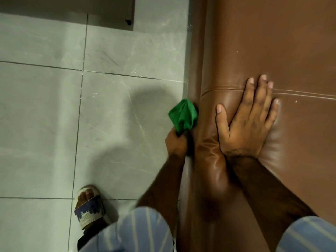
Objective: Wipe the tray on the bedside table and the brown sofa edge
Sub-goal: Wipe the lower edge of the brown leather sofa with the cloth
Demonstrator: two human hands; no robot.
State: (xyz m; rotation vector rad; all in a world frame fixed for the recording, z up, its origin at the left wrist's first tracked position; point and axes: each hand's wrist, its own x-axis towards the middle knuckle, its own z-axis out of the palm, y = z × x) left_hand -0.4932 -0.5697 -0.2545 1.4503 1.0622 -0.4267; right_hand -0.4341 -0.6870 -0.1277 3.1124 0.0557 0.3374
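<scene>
Left hand (176, 142) grip clenched on green cloth (183, 115), pressed against brown sofa edge (205, 157); right hand (245, 122) grip released, palm flat on sofa top, right of cloth.

dim, soft blur, glare on sofa (214, 160)

Head view, steeply downward, close over sofa edge (205, 124)

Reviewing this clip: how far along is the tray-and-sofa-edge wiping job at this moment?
Done: cannot tell; neither the tray nor the bedside table is in view. In hand: the left hand grips a bunched green cloth against the outer side of the brown leather sofa edge, while the right hand rests flat on top. Left: how much of the edge has been wiped can't be judged.
</scene>
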